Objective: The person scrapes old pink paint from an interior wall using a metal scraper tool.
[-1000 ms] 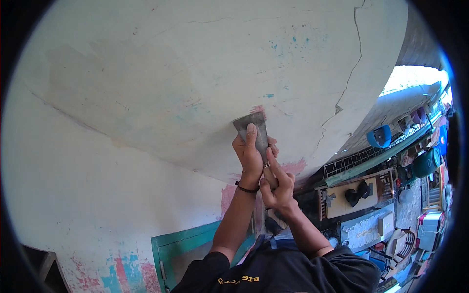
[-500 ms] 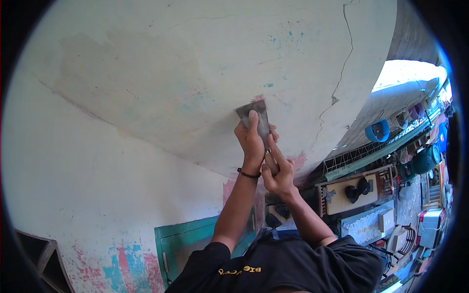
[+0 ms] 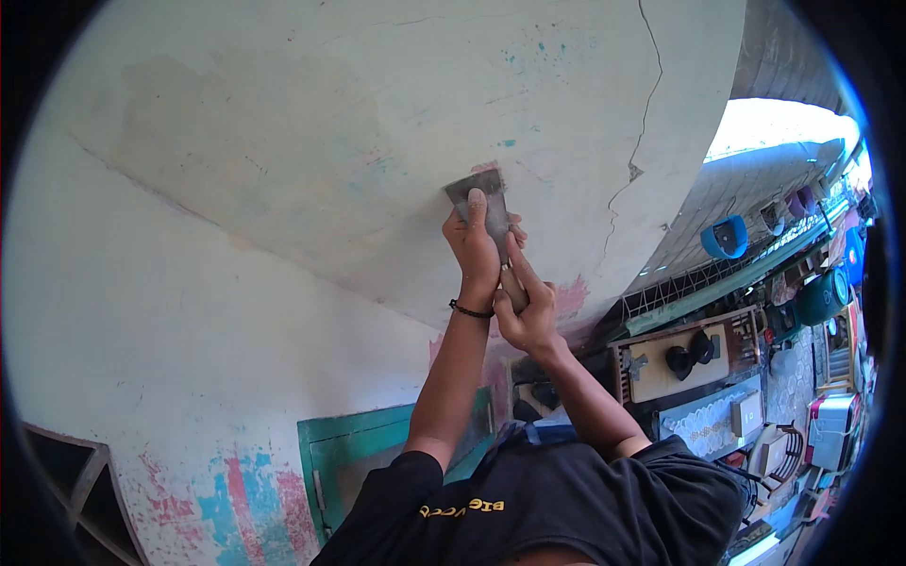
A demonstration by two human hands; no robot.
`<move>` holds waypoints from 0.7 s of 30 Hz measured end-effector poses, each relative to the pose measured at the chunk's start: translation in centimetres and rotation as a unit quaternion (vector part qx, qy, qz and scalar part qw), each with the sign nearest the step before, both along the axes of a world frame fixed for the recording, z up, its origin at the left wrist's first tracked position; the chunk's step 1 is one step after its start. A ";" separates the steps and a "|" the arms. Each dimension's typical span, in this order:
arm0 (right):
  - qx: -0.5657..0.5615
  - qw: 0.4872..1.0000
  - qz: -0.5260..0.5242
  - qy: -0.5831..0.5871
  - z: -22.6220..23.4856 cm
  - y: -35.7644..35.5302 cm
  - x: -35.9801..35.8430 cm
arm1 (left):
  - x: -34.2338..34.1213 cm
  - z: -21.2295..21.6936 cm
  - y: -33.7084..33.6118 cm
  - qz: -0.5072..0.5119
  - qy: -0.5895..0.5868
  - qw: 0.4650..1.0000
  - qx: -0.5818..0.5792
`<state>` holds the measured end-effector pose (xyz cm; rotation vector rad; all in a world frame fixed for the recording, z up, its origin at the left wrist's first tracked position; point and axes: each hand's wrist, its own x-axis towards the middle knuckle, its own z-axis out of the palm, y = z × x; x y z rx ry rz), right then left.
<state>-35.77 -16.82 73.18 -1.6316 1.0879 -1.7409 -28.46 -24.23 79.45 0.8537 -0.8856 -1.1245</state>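
A scraper with a flat, dusty grey blade (image 3: 494, 215) and a wooden handle (image 3: 512, 289) is held in both hands against the off-white wall (image 3: 311, 226). My left hand (image 3: 479, 250) grips the blade, its dusty thumb lying along the face and its fingers partly hidden behind. A dark bracelet circles that wrist. My right hand (image 3: 531, 319) is closed round the handle, with the index finger stretched along it toward the blade. Just past the blade's front edge lies a small pink paint patch (image 3: 486, 168).
A long crack (image 3: 651, 90) runs down the wall to a chipped spot. Pink and blue paint remnants (image 3: 250, 505) show at lower left, beside a green-framed door (image 3: 326, 439). On the right stand a wooden bench (image 3: 651, 377), a blue bucket (image 3: 725, 238) and a chair (image 3: 779, 455).
The whole view has shifted, so wall, hands and scraper appear slightly higher and further left. Against the wall's marks, the scraper keeps nearly the same place. Both hands keep their grip.
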 end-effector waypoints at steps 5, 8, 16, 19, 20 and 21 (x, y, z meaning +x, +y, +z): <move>0.022 1.000 -0.007 0.008 0.2 0.5 0.1 | 0.4 -0.5 0.0 -0.009 0.010 1.000 -0.005; 0.005 1.000 -0.005 -0.004 0.6 0.1 -0.3 | -0.5 0.1 0.0 0.012 0.005 1.000 -0.011; -0.023 1.000 -0.001 0.007 5.3 -1.7 -1.2 | -1.0 5.7 -0.7 0.009 -0.018 0.998 -0.062; -0.018 0.998 -0.024 0.048 -0.9 -0.1 -1.4 | -1.0 -1.3 0.1 0.007 0.009 1.000 0.003; 0.021 0.998 -0.018 0.056 -3.3 1.0 -1.7 | -0.4 -4.9 0.5 -0.010 -0.017 0.999 0.044; 0.043 0.996 -0.024 0.080 -6.3 1.8 -2.1 | -0.6 -7.5 1.0 -0.026 -0.035 0.995 0.094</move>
